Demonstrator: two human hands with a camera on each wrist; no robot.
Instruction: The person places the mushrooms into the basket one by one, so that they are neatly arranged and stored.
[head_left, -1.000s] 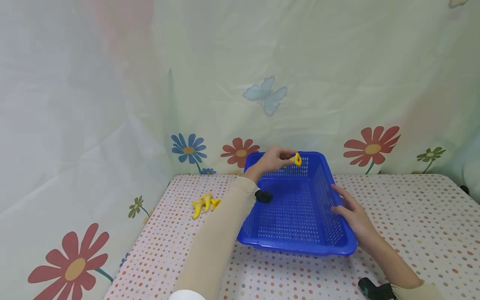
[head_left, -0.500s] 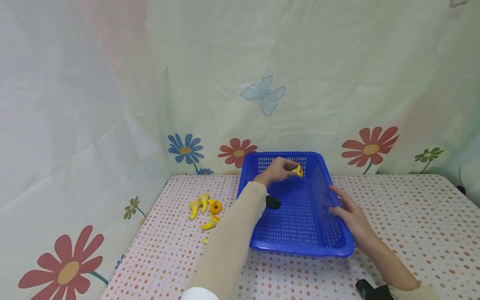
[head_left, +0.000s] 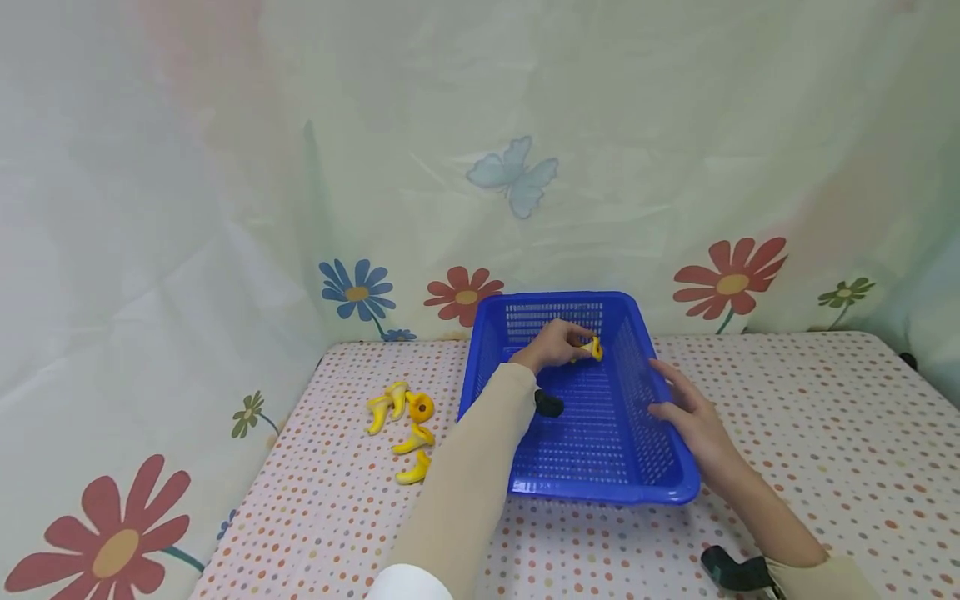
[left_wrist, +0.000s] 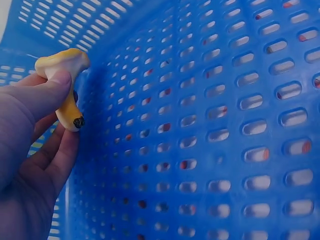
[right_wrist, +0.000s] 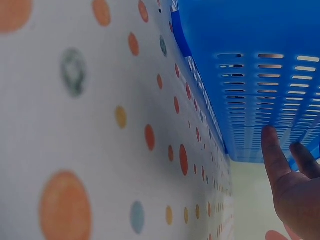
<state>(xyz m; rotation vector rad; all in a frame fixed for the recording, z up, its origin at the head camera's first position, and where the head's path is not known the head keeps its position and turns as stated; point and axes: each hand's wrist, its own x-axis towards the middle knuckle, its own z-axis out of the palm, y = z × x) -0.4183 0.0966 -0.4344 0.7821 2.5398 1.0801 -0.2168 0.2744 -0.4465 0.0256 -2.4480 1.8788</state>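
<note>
On a table spread with a polka-dot cloth (head_left: 832,417), before a flower-print backdrop (head_left: 375,167), five yellow mushroom-shaped pieces (head_left: 411,442) lie near the left edge, three close together toward the back and two nearer the front. A beige sleeve (head_left: 465,467) reaches past them, a black device (head_left: 549,405) at its wrist, and leads to the left hand (head_left: 555,343), which is inside a slotted blue basket (head_left: 592,488). Its thumb and fingers are closed in a pinch on a sixth, held piece (head_left: 595,348), toward the basket's far right corner. The left-wrist view supplies detail too small to read from the head: the thumb laid across a pale stem, a wavy yellow cap at one end, a dark patch at the other. Whether the held piece touches the basket cannot be told.

At right, the right hand (head_left: 697,421) grips the basket's side, its thumb over the rim and spread from the finger above it, as the head view shows. The right-wrist view, looking low along the cloth, shows what the rim conceals from above: two fingers, nearly straight and slightly apart, against the outer wall. Below that hand, a second black device (head_left: 738,573) sits at the wrist.
</note>
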